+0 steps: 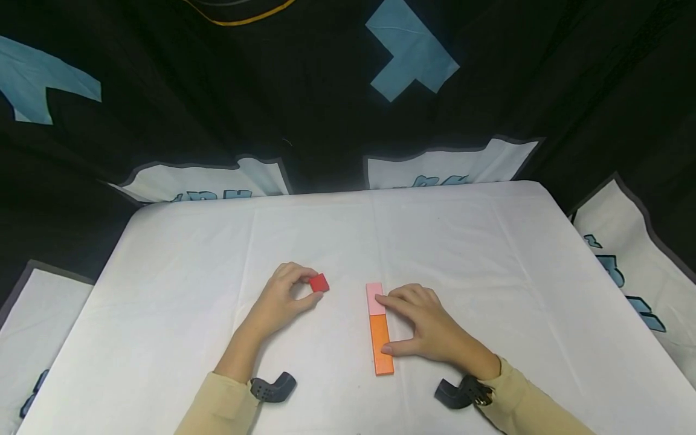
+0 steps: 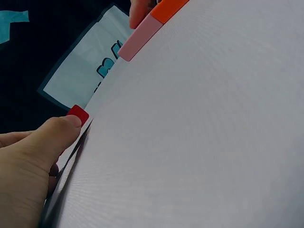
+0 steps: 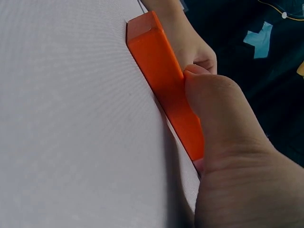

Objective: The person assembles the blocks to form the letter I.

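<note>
In the head view my left hand (image 1: 283,299) pinches a small red block (image 1: 319,283) between thumb and fingers. The left wrist view shows the thumb against the red block (image 2: 79,114). To the right, a pink block (image 1: 375,299) and a longer orange block (image 1: 381,344) lie end to end in one line on the table, pink at the far end. My right hand (image 1: 429,323) rests at their right side, thumb and fingers spread apart. Its index fingertip touches the pink block, and its thumb touches the orange block (image 3: 164,80), as the right wrist view shows.
A white cloth (image 1: 462,241) covers the table. Black curtain (image 1: 261,103) with blue and white shapes hangs beyond the far edge and at the sides. Dark curved wrist mounts (image 1: 274,388) sit at both sleeves, close over the cloth.
</note>
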`<state>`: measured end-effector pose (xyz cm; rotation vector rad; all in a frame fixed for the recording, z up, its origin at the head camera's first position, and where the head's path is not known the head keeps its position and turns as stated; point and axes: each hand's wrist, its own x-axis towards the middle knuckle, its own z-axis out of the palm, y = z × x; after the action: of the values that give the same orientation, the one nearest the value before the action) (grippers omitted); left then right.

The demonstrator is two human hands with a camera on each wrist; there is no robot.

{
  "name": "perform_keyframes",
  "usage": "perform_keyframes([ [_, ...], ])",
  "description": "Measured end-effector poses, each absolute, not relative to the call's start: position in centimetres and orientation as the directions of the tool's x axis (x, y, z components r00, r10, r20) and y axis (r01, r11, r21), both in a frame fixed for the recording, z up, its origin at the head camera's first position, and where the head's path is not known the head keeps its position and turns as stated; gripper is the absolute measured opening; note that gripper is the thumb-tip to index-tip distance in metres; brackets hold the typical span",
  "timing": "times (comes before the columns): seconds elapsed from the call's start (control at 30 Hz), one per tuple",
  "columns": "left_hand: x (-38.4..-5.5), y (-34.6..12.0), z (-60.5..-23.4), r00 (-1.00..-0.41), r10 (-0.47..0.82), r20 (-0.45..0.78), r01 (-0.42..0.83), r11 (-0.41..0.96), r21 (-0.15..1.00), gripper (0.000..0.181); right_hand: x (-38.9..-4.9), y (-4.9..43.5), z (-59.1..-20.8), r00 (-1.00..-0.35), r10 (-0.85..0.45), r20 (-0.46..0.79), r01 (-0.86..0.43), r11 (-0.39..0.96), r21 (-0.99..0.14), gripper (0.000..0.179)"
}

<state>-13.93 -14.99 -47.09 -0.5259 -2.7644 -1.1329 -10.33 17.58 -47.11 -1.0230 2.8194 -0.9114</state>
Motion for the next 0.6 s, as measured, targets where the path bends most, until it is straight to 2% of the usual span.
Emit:
perform_keyframes([
  [0.6, -14.47, -14.28, -46.88, -0.92, 0.254, 0.297, 0.389, 0.67, 0.632, 0.037, -10.37, 17.65, -47.16, -0.794, -0.586, 0.162, -0.571, 0.628, -0.528, 0.082],
])
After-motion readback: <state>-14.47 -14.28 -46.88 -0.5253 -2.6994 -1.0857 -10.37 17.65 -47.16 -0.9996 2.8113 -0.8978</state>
